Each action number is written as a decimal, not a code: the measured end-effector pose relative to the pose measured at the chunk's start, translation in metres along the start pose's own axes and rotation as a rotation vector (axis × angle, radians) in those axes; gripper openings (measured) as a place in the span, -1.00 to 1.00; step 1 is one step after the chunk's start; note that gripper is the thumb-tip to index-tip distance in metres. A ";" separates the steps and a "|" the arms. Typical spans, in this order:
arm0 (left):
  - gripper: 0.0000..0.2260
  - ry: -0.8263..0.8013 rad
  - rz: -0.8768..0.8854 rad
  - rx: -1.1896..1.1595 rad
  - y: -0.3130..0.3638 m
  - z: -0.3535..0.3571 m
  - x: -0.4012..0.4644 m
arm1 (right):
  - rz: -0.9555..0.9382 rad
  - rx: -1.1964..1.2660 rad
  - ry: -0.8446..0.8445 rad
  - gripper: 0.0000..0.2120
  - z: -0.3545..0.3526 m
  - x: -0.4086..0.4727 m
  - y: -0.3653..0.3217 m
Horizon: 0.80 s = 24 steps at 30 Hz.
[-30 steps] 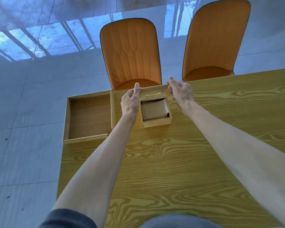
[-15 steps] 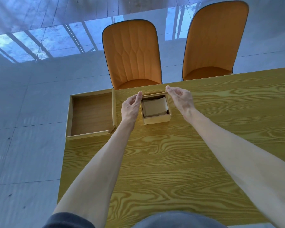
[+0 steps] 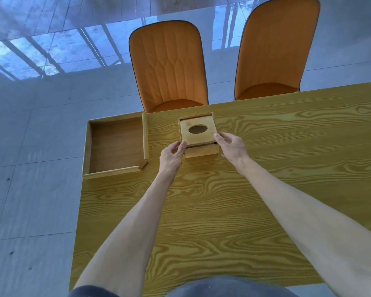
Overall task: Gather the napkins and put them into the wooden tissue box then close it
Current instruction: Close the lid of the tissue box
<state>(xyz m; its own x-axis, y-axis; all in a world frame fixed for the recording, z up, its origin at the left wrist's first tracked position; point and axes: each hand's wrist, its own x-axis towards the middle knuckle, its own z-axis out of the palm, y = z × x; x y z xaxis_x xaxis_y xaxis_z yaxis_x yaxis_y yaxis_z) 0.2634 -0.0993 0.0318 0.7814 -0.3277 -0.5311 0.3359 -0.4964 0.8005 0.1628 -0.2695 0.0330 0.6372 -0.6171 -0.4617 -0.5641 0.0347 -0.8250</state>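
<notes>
The wooden tissue box (image 3: 201,151) stands on the far part of the yellow wood-grain table (image 3: 223,211). Its lid (image 3: 198,137), a wooden panel with an oval hole, lies on top, with a thin dark gap at the near edge. My left hand (image 3: 172,155) pinches the lid's near left corner. My right hand (image 3: 231,145) has its fingertips at the near right corner. The napkins are hidden under the lid; only darkness shows through the hole.
A shallow wooden tray (image 3: 116,146) with nothing in it sits at the table's far left corner, beside my left hand. Two orange chairs (image 3: 169,67) (image 3: 276,50) stand behind the far edge. Glossy grey floor tiles lie to the left of the table.
The lid, upright behind the open box a second ago, now lies over the box and covers the napkins. Both hands moved from the far edge to the lid's near corners.
</notes>
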 end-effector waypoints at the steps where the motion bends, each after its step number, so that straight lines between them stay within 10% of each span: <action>1: -0.43 0.005 -0.005 0.003 -0.001 0.000 0.001 | -0.002 -0.001 0.007 -0.44 0.001 0.001 0.001; 15: -0.53 0.038 0.021 0.164 0.000 0.001 0.011 | 0.002 -0.162 0.025 -0.50 0.000 0.009 0.002; 24: -0.47 -0.325 -0.009 0.698 0.042 -0.027 0.008 | -0.056 -0.759 -0.005 -0.72 -0.014 0.000 -0.051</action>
